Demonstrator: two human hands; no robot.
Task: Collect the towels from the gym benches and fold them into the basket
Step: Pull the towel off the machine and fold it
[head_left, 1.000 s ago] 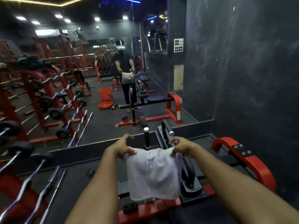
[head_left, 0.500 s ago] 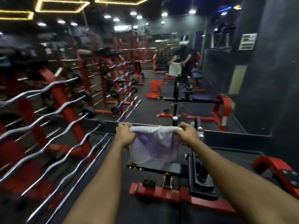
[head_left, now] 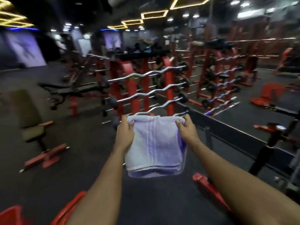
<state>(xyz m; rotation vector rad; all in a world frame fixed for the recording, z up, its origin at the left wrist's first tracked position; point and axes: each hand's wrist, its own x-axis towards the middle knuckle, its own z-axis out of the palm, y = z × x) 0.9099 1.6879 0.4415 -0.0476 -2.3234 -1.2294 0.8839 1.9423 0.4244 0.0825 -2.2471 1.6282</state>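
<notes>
We are pinching the folded towel (head_left: 154,143) by its top corners, left hand (head_left: 125,133) and right hand (head_left: 186,130) level, its fold hanging toward us.

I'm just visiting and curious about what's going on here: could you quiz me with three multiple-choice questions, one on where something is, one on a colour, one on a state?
1. Where is the towel?
A. on a bench
B. held in the air between both hands
C. on the floor

2. What colour are the rack uprights?
A. red
B. green
C. white

3. How is the towel?
A. spread flat
B. folded over
C. rolled up

Answers: B, the left hand and right hand grip its top corners; A, red posts carry the bars; B, doubled layers show at its bottom edge.
</notes>
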